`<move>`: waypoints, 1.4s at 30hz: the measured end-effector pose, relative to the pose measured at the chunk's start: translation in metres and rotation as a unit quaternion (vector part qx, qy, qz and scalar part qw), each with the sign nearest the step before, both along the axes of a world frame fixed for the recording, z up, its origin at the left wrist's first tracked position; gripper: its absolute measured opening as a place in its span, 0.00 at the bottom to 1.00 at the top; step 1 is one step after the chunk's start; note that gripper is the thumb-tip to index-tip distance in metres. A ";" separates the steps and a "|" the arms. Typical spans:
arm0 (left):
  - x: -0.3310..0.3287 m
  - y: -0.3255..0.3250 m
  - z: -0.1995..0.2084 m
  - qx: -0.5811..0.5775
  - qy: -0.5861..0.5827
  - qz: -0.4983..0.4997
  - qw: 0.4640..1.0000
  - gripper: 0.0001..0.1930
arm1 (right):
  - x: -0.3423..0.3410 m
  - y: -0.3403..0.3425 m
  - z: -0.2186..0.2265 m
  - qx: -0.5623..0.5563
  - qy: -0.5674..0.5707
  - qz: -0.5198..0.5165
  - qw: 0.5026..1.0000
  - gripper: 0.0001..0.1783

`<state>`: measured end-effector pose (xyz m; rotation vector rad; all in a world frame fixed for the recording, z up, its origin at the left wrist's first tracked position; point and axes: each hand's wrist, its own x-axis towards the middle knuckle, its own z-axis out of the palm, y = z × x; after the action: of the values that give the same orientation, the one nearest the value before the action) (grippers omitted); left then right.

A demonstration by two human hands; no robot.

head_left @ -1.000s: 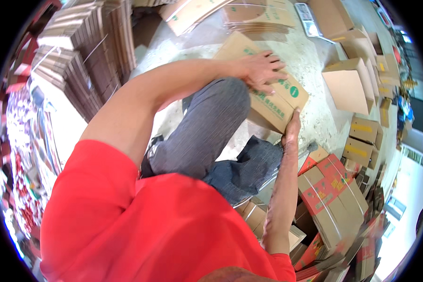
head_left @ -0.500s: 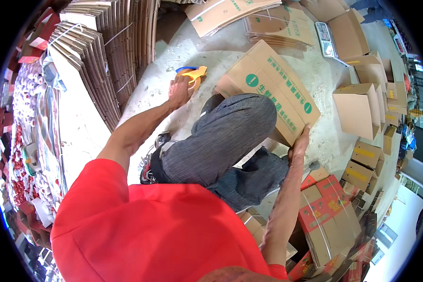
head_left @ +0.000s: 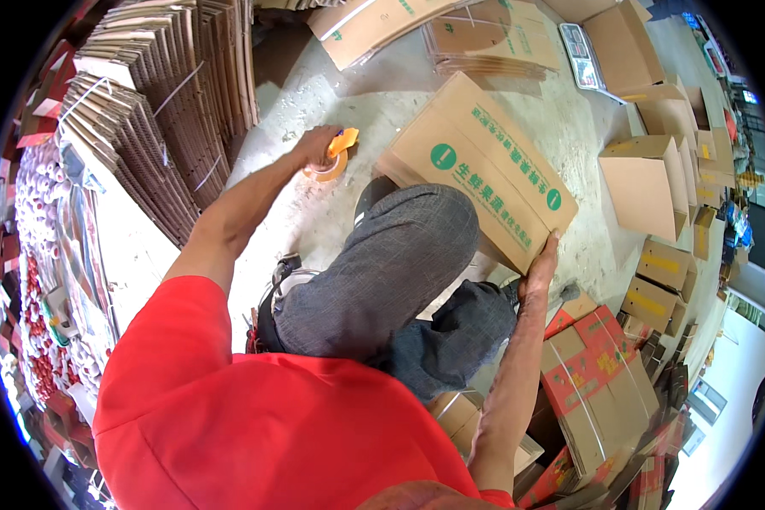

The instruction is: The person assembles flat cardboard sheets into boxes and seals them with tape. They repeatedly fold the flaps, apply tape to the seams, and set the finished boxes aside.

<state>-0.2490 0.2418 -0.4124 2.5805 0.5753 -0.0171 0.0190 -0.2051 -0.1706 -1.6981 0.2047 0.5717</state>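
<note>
My left hand is closed round an orange tape dispenser, whose tape roll hangs below the fingers. Before my bent knee a brown cardboard carton with green print lies tilted, its broad face up. The near right corner of that carton is in my right hand, thumb along the edge and the other fingers partly hidden. My leg covers part of the carton's near side.
Tall stacks of flattened cartons stand at left. Tied flat cartons lie ahead, beside a scale. Open cartons line the right side; red and brown bundled cartons are near my right arm.
My left hand has closed on the tape dispenser and lifted it, turning it so the roll hangs down. My right hand stays on the carton's corner. The view has shifted slightly.
</note>
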 end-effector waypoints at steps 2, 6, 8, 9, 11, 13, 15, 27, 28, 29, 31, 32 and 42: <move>0.008 0.001 0.008 -0.080 0.036 0.003 0.996 0.34 | -0.002 0.002 -0.002 -0.011 -0.009 -0.033 0.999 0.35; 0.002 0.019 -0.016 -0.056 0.064 0.003 0.996 0.31 | -0.004 0.009 0.009 0.008 0.019 -0.015 1.000 0.36; -0.002 0.020 -0.020 -0.024 0.043 0.009 0.999 0.30 | -0.004 0.007 0.009 0.015 0.016 -0.013 1.000 0.36; -0.002 0.018 -0.020 -0.009 0.030 0.012 0.999 0.30 | -0.005 0.004 0.007 0.008 0.011 -0.013 1.000 0.36; -0.007 0.018 -0.017 -0.069 0.070 0.033 0.995 0.29 | -0.007 0.005 0.002 0.001 0.004 -0.012 1.000 0.36; -0.035 0.018 -0.015 -0.131 0.076 0.067 0.986 0.29 | -0.006 0.008 0.005 0.012 0.010 0.004 1.000 0.35; -0.074 0.022 0.000 -0.223 0.044 0.078 0.971 0.29 | -0.004 0.009 0.002 0.036 0.020 0.024 0.999 0.34; -0.007 -0.067 0.324 -0.470 -0.199 0.160 0.845 0.29 | 0.004 0.020 -0.012 -0.052 -0.047 -0.021 0.997 0.33; 0.011 -0.073 0.345 -0.468 -0.206 0.115 0.852 0.30 | 0.001 0.019 -0.011 -0.044 -0.071 -0.019 0.996 0.34; 0.032 -0.080 0.360 -0.465 -0.213 0.067 0.857 0.31 | 0.004 0.016 -0.015 -0.039 -0.077 -0.020 0.996 0.33; 0.073 -0.092 0.375 -0.402 -0.216 -0.004 0.890 0.34 | 0.010 0.013 -0.024 -0.028 -0.087 -0.010 0.996 0.33; 0.092 -0.101 0.378 -0.369 -0.215 -0.035 0.904 0.35 | 0.009 0.016 -0.021 -0.028 -0.072 -0.015 0.997 0.32; 0.221 -0.175 0.374 -0.209 -0.167 -0.317 0.910 0.33 | 0.004 0.018 -0.027 -0.024 -0.089 -0.031 0.995 0.35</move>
<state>-0.0280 0.0664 -0.0382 2.1633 -0.3708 0.0751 0.0232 -0.1873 -0.1973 -1.7725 0.1443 0.3703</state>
